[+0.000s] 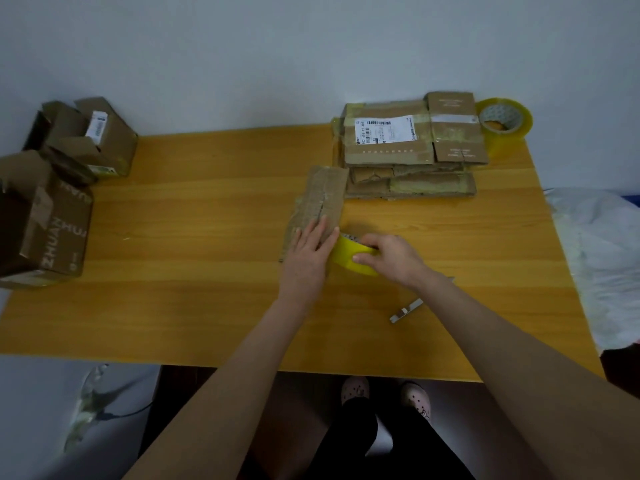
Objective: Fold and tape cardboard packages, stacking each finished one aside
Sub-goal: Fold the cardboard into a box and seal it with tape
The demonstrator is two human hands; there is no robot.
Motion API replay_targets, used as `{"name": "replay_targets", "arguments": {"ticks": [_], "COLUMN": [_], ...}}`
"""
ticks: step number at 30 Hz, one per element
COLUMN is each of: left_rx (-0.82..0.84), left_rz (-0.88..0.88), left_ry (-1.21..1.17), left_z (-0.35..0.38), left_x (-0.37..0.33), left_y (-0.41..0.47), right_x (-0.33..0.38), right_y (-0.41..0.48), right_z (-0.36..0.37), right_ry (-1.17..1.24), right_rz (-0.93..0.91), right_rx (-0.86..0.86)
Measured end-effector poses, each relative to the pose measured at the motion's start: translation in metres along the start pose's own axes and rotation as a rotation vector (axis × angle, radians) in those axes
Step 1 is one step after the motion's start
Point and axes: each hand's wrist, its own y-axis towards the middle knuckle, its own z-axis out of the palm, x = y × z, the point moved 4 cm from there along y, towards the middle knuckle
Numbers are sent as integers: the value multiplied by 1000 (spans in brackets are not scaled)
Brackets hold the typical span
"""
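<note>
**Left palm on the folded package, right hand round the tape**

The left hand (307, 252) lies flat with straight fingers, pressing on the near end of a flattened, brown, oblong cardboard package (323, 197). This package lies on the orange-yellow wooden table (207, 278), its long side running away from the person.

The right hand (393, 258) has its fingers and thumb curled round a roll of yellowish transparent packing tape (348, 256). The roll sits right against the package's near right edge and touches the left hand's fingers.

Just beyond the package's far right corner, and nearly touching it, stands a stack of flattened, taped brown cardboard packages (408, 150). The top one carries a white shipping label. A second, larger roll of clear yellowish tape (504, 124) leans against the side of the stack that faces away from the package.

Nearer the person than the package and to its right lies a small grey metal utility knife (405, 310), partly hidden by the right forearm.

Well to the left of the package stand two opened brown cardboard boxes: one with a white label (95, 140) farther back, and one printed ZHUAN (48, 223) closer in. Off the table on the package's right lies crumpled white plastic sheeting (595, 258).
</note>
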Motion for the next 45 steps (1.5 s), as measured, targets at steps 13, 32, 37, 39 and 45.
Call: {"name": "replay_targets", "arguments": {"ticks": [13, 32, 37, 39, 45], "left_rx": [194, 183, 185, 189, 234], "left_rz": [-121, -142, -154, -141, -176], "left_ry": [112, 111, 90, 98, 33], "left_z": [-9, -14, -18, -18, -19], "left_x": [-4, -13, -8, -9, -14], "left_y": [11, 9, 9, 9, 10], "right_x": [-2, -25, -34, -39, -64], "right_y": [-1, 13, 14, 10, -35], "right_z": [-14, -13, -5, -4, -6], "right_ry": [-419, -307, -193, -134, -81], "right_rz": [-24, 138, 99, 81, 283], "right_rx": [-168, -99, -59, -95, -340]}}
